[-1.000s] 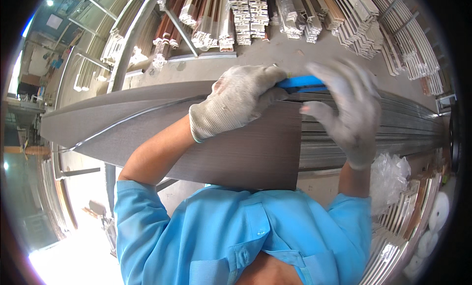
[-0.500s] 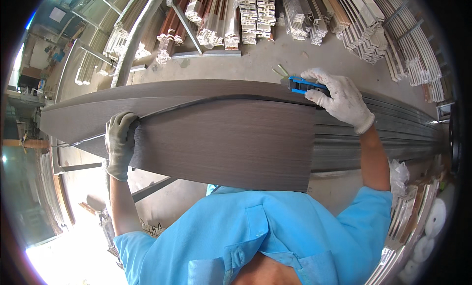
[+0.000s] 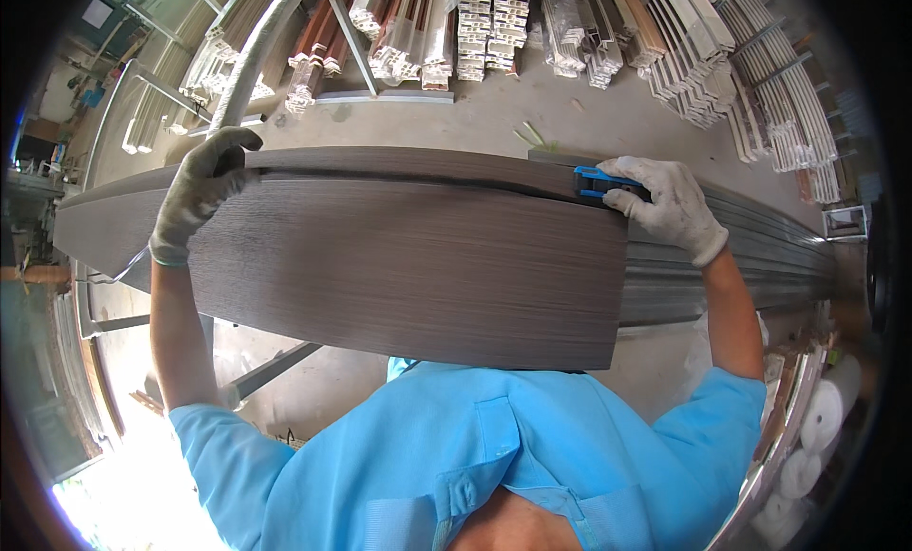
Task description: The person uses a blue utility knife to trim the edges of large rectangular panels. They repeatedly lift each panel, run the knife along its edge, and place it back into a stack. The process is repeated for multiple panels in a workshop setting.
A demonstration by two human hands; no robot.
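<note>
A long dark-brown wood-grain board (image 3: 427, 266) lies across in front of me, its near edge by my shirt. A thin black strip (image 3: 380, 177) runs along its far side. My left hand (image 3: 198, 195), in a dirty white glove, is at the far-left edge, fingers curled round the strip's left end; the fingertips are partly hidden. My gloved right hand (image 3: 670, 204) grips a blue-and-black hand tool (image 3: 598, 180), small and boxy, at the board's far-right corner, in line with the strip. The tool's underside is hidden.
Long grey profiles (image 3: 731, 256) extend right from beneath the board. Bundles of white and brown profiles (image 3: 418, 38) lie on the floor beyond it. A metal rack post (image 3: 249, 66) rises far left. White rolls (image 3: 825, 413) stand at lower right.
My left hand has moved away and to the left, to the board's far edge. The strip, bowed before, now lies straighter. The tool has shifted slightly right and nearer.
</note>
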